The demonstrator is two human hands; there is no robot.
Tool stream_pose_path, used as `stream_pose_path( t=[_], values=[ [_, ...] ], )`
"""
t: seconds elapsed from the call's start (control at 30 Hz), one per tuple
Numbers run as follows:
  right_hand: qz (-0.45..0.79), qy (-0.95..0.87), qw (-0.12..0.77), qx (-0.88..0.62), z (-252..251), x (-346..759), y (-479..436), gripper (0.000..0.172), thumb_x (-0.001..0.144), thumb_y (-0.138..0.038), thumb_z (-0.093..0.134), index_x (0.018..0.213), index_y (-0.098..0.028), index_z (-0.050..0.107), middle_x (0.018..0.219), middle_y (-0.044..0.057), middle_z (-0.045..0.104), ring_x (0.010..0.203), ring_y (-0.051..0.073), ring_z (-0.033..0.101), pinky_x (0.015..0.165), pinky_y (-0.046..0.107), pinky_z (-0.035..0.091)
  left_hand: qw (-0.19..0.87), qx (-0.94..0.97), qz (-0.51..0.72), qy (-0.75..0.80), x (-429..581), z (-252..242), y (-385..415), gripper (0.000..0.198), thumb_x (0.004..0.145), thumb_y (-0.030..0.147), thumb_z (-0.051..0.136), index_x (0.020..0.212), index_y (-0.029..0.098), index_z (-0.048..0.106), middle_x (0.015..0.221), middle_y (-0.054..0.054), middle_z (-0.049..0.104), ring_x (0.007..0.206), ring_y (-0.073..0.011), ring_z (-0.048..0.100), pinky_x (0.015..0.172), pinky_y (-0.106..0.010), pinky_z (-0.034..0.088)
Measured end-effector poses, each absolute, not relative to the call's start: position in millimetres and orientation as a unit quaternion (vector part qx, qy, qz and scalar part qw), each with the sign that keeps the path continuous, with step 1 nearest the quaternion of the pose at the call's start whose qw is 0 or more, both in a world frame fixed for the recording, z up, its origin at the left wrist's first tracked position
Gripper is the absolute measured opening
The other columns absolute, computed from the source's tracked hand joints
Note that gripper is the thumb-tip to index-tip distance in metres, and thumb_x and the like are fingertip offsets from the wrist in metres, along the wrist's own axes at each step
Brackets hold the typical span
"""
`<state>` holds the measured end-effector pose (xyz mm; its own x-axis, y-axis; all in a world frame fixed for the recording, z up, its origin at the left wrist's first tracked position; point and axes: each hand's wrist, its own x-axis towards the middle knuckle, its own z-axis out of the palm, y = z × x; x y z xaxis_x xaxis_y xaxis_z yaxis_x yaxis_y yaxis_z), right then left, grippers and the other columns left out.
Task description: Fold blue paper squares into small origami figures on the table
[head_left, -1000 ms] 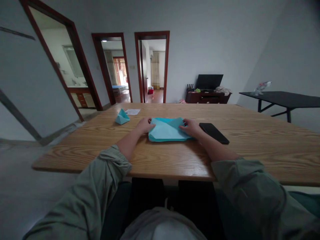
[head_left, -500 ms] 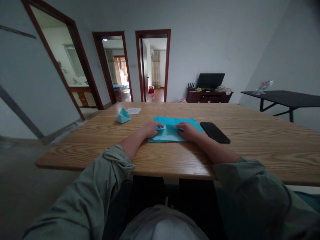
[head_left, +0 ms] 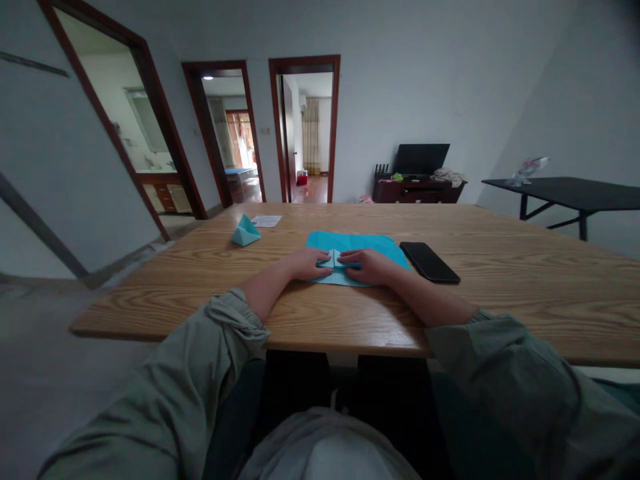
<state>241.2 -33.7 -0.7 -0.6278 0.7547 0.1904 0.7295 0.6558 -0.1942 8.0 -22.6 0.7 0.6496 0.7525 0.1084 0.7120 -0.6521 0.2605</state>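
A small light-blue folded paper (head_left: 335, 257) lies between my hands, over bright blue sheets (head_left: 370, 241) on the wooden table. From the left, my left hand (head_left: 307, 264) holds the folded paper's left part, thumb below and fingers above. On the other side, my right hand (head_left: 369, 267) has its fingertips on the right part, the thumb reaching underneath. A pale crease runs up the middle of the fold between the fingertips. Farther left stands a folded blue paper shape (head_left: 245, 231), upright and pointed.
A black phone (head_left: 429, 261) lies right of the sheets. A white paper slip (head_left: 267, 221) is behind the pointed shape. The wooden table's (head_left: 200, 320) front edge runs below my forearms. A black side table (head_left: 575, 192) stands at the right.
Both hands have come closer together over the paper. The light-blue paper has gone from a wide raised flap to a small fold with a middle crease.
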Motion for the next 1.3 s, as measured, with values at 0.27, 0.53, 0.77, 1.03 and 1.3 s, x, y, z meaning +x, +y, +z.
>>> stream_pose_path(
  t=[0.27, 0.53, 0.77, 1.03, 1.3],
  values=[
    [0.046, -0.922, 0.118, -0.367, 5.2, 235.4, -46.5, 0.056, 0.085, -0.052, 0.050, 0.131, -0.021, 0.055, 0.134, 0.007, 0.053, 0.125, 0.026, 0.048, 0.105, 0.034, 0.035, 0.109, 0.902, 0.024, 0.418, 10.7, -0.5, -27.9, 0.078, 0.080, 0.070, 0.039, 0.145, 0.029, 0.029, 0.153, -0.003, 0.021, 0.141, -0.0305, 0.019, 0.113, -0.046, 0.017],
    [0.058, -0.924, 0.063, -0.373, 0.6, 244.0, -44.3, 0.076, 0.081, -0.061, 0.051, 0.144, -0.021, 0.036, 0.148, 0.008, 0.032, 0.136, 0.028, 0.030, 0.114, 0.043, 0.016, 0.138, 0.889, -0.017, 0.436, 16.6, 5.4, -37.9, 0.092, 0.072, 0.078, 0.042, 0.148, 0.033, 0.017, 0.155, -0.001, 0.006, 0.142, -0.0334, 0.003, 0.113, -0.054, 0.008],
    [0.061, -0.915, 0.061, -0.395, 3.1, 245.4, -48.7, 0.083, 0.075, -0.066, 0.055, 0.143, -0.021, 0.038, 0.148, 0.007, 0.034, 0.136, 0.030, 0.029, 0.112, 0.043, 0.019, 0.133, 0.917, -0.003, 0.376, 10.8, 7.3, -36.2, 0.078, 0.076, 0.067, 0.050, 0.143, 0.032, 0.033, 0.154, 0.001, 0.019, 0.143, -0.0293, 0.010, 0.114, -0.046, 0.012],
    [0.005, -0.935, 0.128, -0.332, 6.0, 250.4, -44.0, 0.050, 0.082, -0.056, 0.054, 0.117, -0.021, 0.066, 0.121, 0.010, 0.063, 0.111, 0.028, 0.057, 0.100, 0.039, 0.037, 0.158, 0.916, 0.064, 0.363, 7.5, 10.2, -31.6, 0.056, 0.083, 0.060, 0.046, 0.124, 0.026, 0.059, 0.140, -0.003, 0.048, 0.127, -0.0234, 0.046, 0.106, -0.032, 0.031],
    [0.107, -0.888, 0.150, -0.421, 3.5, 258.3, -32.3, 0.041, 0.084, -0.052, 0.052, 0.110, -0.025, 0.070, 0.107, 0.005, 0.070, 0.096, 0.025, 0.064, 0.084, 0.033, 0.046, 0.147, 0.889, 0.140, 0.411, 1.3, 7.8, -20.9, 0.044, 0.085, 0.051, 0.047, 0.107, 0.021, 0.070, 0.105, -0.004, 0.070, 0.092, -0.0202, 0.063, 0.080, -0.027, 0.045]
  ],
)
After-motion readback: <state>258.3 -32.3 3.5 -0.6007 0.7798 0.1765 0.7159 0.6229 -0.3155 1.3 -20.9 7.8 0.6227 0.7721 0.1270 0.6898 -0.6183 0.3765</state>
